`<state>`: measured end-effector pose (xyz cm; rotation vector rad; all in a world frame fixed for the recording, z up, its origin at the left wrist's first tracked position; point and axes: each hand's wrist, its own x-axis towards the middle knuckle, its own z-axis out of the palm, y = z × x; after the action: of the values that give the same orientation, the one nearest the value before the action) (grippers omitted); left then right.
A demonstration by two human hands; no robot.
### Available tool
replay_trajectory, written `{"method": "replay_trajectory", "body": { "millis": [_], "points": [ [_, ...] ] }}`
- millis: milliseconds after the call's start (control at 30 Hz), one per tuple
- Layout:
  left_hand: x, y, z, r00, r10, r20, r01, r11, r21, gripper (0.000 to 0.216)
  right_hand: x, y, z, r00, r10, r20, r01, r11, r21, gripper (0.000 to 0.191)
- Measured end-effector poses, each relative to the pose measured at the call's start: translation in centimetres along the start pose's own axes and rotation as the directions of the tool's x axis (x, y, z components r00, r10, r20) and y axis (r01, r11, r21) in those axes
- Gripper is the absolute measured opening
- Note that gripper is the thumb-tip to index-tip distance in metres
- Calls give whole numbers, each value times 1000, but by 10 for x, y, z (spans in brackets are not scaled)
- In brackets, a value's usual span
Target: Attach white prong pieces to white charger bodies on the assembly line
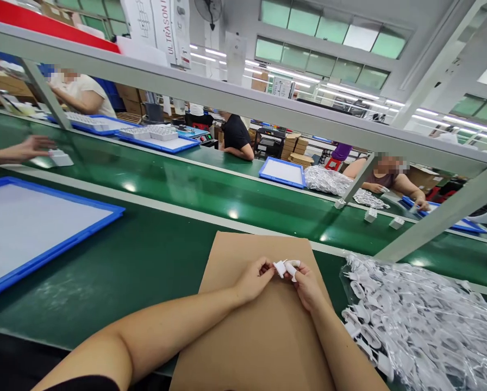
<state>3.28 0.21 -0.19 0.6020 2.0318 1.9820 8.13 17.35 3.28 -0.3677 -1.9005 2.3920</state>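
Both my hands meet over a brown cardboard sheet on the green bench. My left hand has its fingers curled, pinching the left end of a small white plastic part. My right hand is closed on the right end of the same part. The part is held just above the cardboard, between the fingertips of both hands.
A heap of white plastic parts in clear bags lies to my right. A blue tray with a white liner sits at my left. Beyond runs a green conveyor belt under a grey frame bar. Other people work across and at the left, one hand on a white piece.
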Motion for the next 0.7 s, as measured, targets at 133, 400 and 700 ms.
{"method": "replay_trajectory", "body": {
  "millis": [133,400,700],
  "points": [
    [-1,1,0,1000,11,-15,-11,1000,10,28,1,0,0,1000,-3,12,4,1000,-14,40],
    [-2,2,0,1000,22,22,-22,1000,2,27,-5,-4,5,997,-4,80,8,998,-56,44],
    [-4,-2,-6,999,-32,20,33,999,-40,26,3,6,-3,999,36,21,-36,999,-17,37]
  ]
}}
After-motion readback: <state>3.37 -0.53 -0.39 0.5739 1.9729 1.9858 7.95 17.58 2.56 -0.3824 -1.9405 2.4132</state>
